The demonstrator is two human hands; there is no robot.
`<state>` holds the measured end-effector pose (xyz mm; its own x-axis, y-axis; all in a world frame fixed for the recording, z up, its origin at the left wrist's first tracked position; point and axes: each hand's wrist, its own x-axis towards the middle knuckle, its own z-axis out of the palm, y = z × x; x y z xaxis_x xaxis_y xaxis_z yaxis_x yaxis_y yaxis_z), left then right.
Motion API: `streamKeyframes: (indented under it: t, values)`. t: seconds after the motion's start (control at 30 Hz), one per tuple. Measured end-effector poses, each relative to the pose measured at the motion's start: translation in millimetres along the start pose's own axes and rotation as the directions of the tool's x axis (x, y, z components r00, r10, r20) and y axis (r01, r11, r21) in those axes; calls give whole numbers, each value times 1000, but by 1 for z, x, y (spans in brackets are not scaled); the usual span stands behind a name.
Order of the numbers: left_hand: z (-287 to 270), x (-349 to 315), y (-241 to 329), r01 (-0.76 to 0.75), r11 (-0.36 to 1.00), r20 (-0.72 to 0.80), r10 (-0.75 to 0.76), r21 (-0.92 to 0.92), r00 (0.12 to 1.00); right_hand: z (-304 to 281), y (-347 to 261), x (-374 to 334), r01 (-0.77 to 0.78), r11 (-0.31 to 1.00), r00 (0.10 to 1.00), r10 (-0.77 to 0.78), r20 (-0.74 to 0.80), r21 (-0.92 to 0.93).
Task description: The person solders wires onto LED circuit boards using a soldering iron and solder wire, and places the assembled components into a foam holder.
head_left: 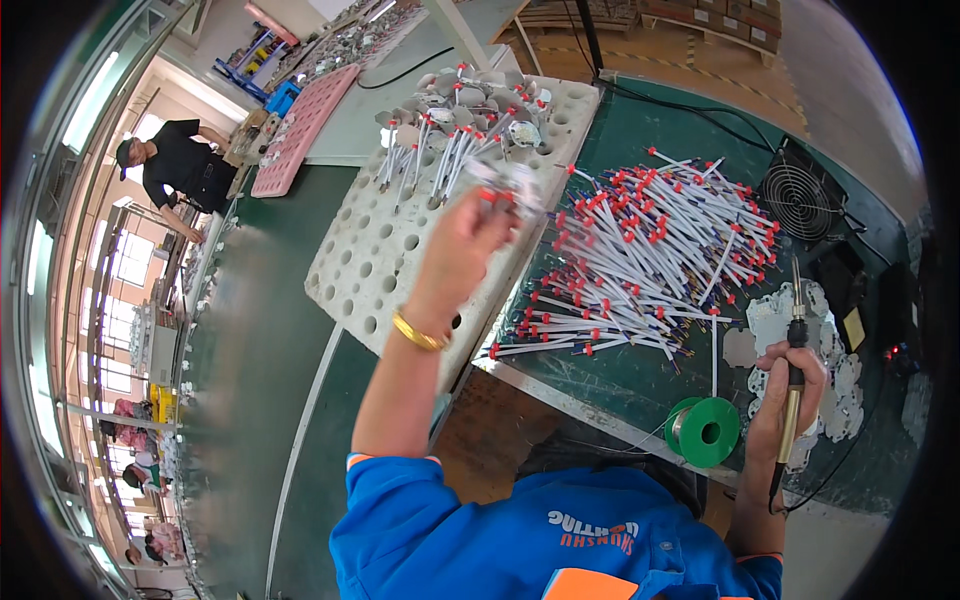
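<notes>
Left hand [460, 250] closed on blurred piece [514, 190], perhaps disc with red-collared wires, over holed white board [352, 262]. Right hand [771, 408], well apart, grips soldering iron [797, 333] near silvery plates [842, 392]; white wires [650, 260] heaped on green worktop [628, 388] between.

The fingers of the left hand [465, 235] are slightly blurred, and the white and red piece [508, 186] held there is blurred so strongly that its exact shape cannot be told. The right hand [768, 405] is partly hidden by the soldering iron [796, 345]. The blue jacket [470, 525] is cut off by the lower edge. Distant workers [133, 475] are seen too small for detail.
</notes>
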<state>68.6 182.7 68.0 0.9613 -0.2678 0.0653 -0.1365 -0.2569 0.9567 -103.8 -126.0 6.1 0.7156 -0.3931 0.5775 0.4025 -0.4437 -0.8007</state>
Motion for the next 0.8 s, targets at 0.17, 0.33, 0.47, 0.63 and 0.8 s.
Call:
streamKeyframes:
  t: [0.17,0.33,0.47,0.63,0.8]
  values:
    - [-77,50,-32,101,994,-184,-93,35,979,-1,1,-1,30,995,1000,-30,1,-99]
    - [-121,103,-87,112,942,-302,-13,316,953,2,-1,-2,6,999,999,-8,-42,-46]
    - [-120,118,-103,196,360,-291,231,912,928,-3,0,3,72,987,995,-81,-59,-143]
    - [-122,115,-102,346,181,-374,155,921,914,-14,8,6,53,998,999,-53,5,-25]
    - [-109,106,-92,482,198,-508,107,853,855,-38,25,10,299,893,938,-210,276,-336]
